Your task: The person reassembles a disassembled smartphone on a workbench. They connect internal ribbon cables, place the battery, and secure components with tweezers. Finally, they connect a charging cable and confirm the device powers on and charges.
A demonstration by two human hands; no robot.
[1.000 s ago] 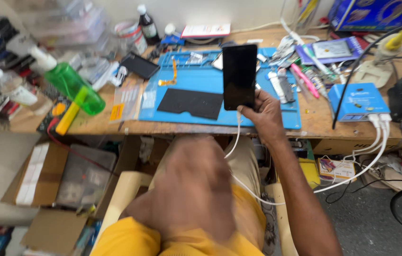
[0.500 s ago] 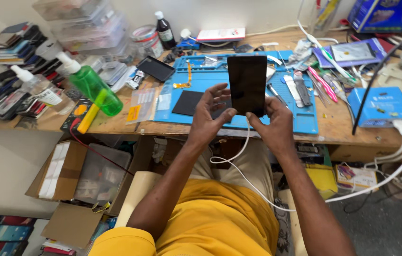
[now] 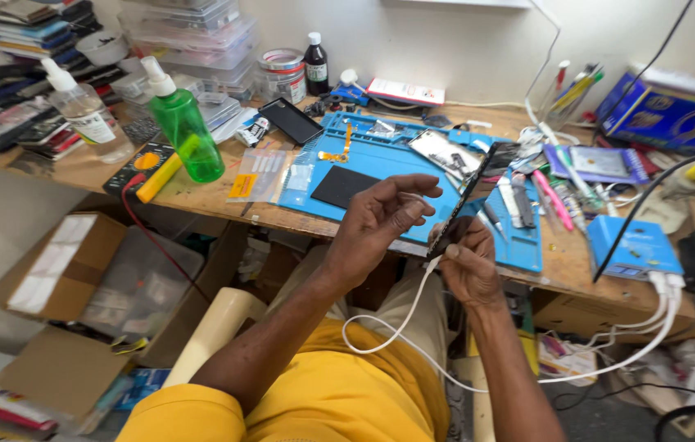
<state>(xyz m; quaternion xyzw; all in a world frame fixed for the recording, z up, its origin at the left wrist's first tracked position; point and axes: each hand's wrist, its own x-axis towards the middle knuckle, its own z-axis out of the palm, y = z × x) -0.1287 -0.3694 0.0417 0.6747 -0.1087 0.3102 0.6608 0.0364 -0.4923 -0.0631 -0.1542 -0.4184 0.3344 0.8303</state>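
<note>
**Inspector:** Head view shows your right hand closed around the lower end of the dark phone. You hold it edge-on and tilted, its top leaning out over the front of the blue mat. A white cable runs from its bottom end down across your lap, so a low grip likely steadies the plug.

**Operator:** And my left?

**Inspector:** Your left hand is half open, fingers curled and spread, holding nothing. It hovers just beside the phone's face without clearly touching it. I cannot tell whether a fingertip makes contact.

**Operator:** How much room do I have?

**Inspector:** Both hands sit in front of the desk edge, above your knees, with free air around them. Behind the phone, the mat carries a black pad, an opened phone body and loose tools, all close to the phone's upper end. To your right, a blue box sits at the desk edge with white leads hanging off it. The green spray bottle and yellow-handled tool stand well apart on your left.
</note>
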